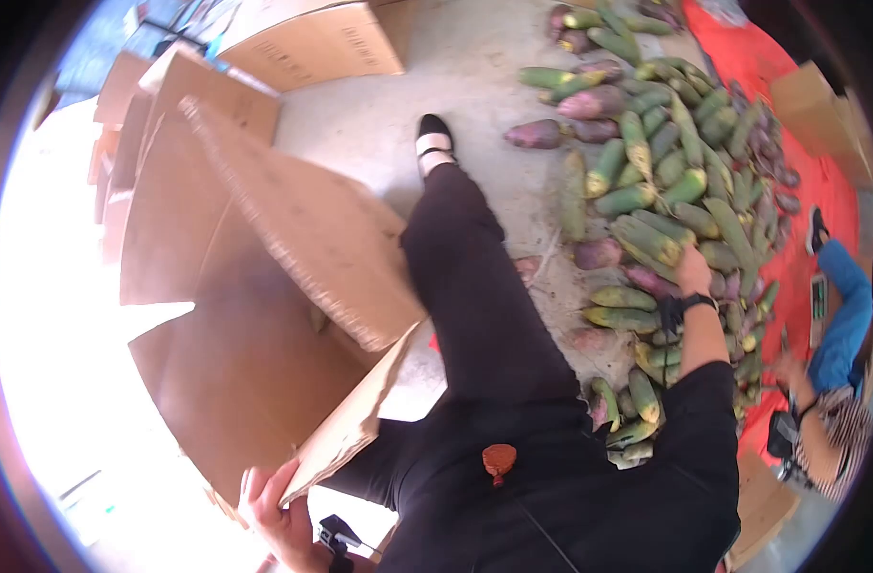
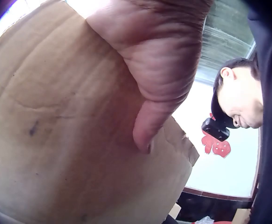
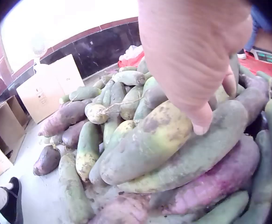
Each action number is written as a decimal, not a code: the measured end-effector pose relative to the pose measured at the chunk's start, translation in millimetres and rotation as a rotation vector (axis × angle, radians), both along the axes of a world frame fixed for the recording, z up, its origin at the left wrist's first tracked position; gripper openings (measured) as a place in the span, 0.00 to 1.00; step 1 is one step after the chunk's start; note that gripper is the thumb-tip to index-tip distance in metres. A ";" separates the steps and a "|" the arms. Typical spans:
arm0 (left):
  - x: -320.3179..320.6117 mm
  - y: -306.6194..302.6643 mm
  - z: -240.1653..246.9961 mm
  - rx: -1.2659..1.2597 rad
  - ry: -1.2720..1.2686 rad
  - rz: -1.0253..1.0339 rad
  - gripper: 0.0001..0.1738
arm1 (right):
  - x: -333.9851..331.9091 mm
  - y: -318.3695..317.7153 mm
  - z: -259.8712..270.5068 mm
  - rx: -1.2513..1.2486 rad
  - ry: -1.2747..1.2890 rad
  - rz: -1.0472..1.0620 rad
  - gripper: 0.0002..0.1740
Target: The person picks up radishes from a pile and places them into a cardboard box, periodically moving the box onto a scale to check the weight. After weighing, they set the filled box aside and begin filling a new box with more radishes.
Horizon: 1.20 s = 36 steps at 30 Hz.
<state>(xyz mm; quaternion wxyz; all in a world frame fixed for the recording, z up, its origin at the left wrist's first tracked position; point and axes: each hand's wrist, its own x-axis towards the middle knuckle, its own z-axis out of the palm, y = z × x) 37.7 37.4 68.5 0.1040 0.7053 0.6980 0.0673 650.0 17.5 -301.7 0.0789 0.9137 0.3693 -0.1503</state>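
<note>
My left hand (image 1: 282, 520) grips the edge of a flap on a large open cardboard box (image 1: 236, 382). In the left wrist view its thumb lies flat along the brown cardboard flap (image 2: 80, 121), with the other fingers hidden behind it. On the right side, my right hand (image 1: 694, 272) holds the end of a thick green radish (image 3: 145, 144), its thumb pressed near the yellowish tip. That radish rests across another green radish (image 3: 210, 144) and a purple radish (image 3: 220, 177) in a big heap on the floor.
Another cardboard box (image 1: 312, 48) stands ahead. A red sheet (image 1: 713, 48) lies under the heap's far side. At the right, another person (image 1: 828, 420) crouches by a scale (image 1: 818, 310). My shoe (image 1: 434, 134) rests on the grey floor between box and heap.
</note>
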 end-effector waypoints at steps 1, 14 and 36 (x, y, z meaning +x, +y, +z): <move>5.5 1.1 2.0 0.017 0.027 0.010 0.14 | 3.3 -6.5 -0.8 0.010 -0.011 -0.019 0.09; 7.0 -0.2 5.9 0.092 0.037 -0.027 0.15 | -13.9 23.8 53.4 0.144 0.197 0.282 0.15; 5.8 -13.7 0.8 0.162 0.074 -0.051 0.11 | -235.0 147.2 464.9 0.962 1.441 0.931 0.18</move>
